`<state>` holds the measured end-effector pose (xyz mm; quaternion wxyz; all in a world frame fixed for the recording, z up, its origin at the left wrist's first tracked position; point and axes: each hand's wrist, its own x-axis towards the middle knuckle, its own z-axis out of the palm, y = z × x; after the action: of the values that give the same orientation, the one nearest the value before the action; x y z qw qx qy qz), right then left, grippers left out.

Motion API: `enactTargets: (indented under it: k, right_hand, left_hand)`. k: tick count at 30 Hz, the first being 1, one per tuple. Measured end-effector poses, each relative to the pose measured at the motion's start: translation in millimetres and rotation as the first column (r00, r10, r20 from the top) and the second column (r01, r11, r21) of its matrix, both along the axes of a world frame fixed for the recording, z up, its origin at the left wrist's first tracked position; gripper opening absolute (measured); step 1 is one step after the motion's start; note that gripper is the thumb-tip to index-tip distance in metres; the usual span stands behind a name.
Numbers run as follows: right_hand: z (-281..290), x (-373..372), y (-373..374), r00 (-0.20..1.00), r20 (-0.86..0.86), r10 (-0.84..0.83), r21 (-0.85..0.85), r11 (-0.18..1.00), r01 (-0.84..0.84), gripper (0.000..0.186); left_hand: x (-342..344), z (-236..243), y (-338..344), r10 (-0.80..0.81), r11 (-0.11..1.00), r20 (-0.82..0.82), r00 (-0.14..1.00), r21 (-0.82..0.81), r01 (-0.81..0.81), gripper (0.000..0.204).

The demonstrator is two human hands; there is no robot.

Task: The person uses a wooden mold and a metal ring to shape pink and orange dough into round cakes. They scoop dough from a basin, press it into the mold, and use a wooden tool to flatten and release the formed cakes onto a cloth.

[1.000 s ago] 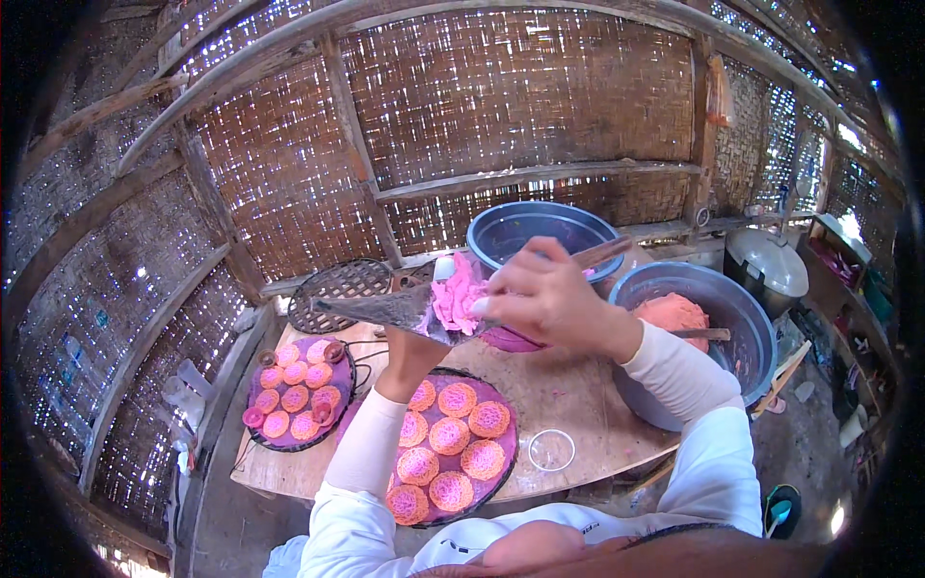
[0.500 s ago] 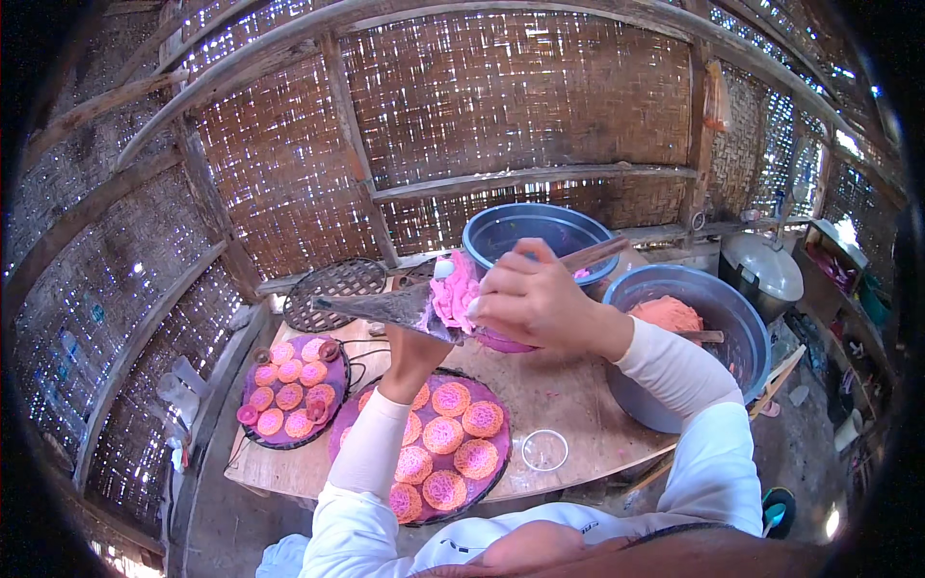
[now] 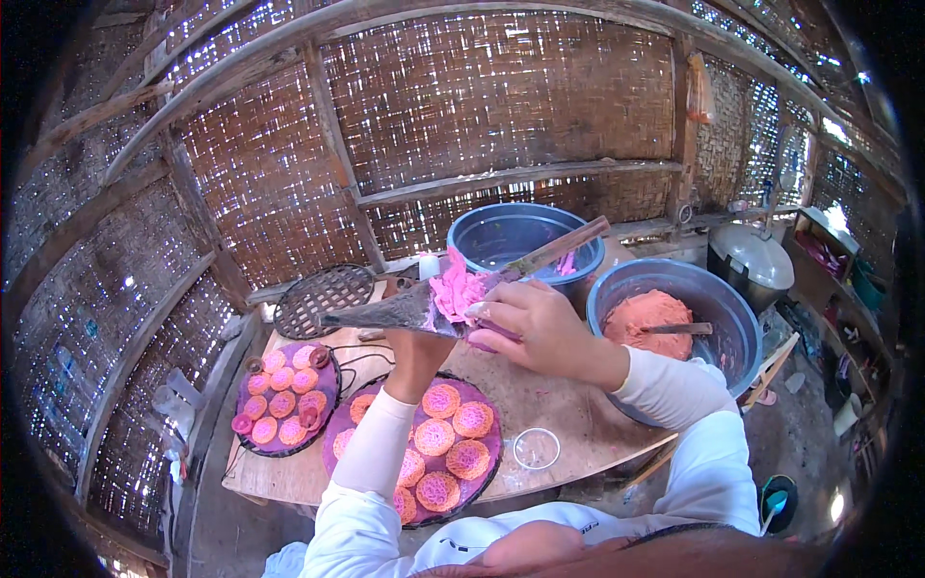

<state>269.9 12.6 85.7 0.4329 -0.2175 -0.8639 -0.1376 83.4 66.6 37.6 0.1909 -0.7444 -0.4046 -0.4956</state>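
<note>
Centre of frame: pink dough (image 3: pixel 455 289) lies against a dark wooden implement (image 3: pixel 381 314). Left hand (image 3: pixel 416 354) is beneath these; fingers concealed, so opening and grip cannot be determined. Right hand (image 3: pixel 541 329), fingers partly curled, meets the dough's right edge; fingertips are partly obscured, and whether it grips the dough or the wooden stick (image 3: pixel 557 249) behind cannot be told. Lower centre, the left forearm covers part of the larger tray (image 3: pixel 491 400); right of frame, the right sleeve hides the basin's (image 3: pixel 750 332) near rim.
</note>
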Motion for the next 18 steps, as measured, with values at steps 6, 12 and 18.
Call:
enactTargets:
  k: [6,12,18]
  right_hand:
    - [-11.2,-1.3,4.3,0.992,-0.006,-0.126,0.095,0.987,0.126,0.016]
    - [-9.8,8.9,-2.0,0.992,-0.09,-0.091,-0.006,0.996,0.091,0.01]
    - [14.8,44.6,-25.3,0.894,0.395,-0.211,-0.434,0.815,0.384,0.01]
  left_hand:
    - [6.6,-8.6,9.4,-0.148,0.98,0.177,0.973,-0.109,0.169,0.043]
    - [20.7,-10.9,10.8,-0.313,0.923,0.486,0.816,-0.045,0.381,0.047]
    - [12.2,-11.8,11.7,-0.312,0.928,0.4,0.862,-0.065,0.366,0.048]
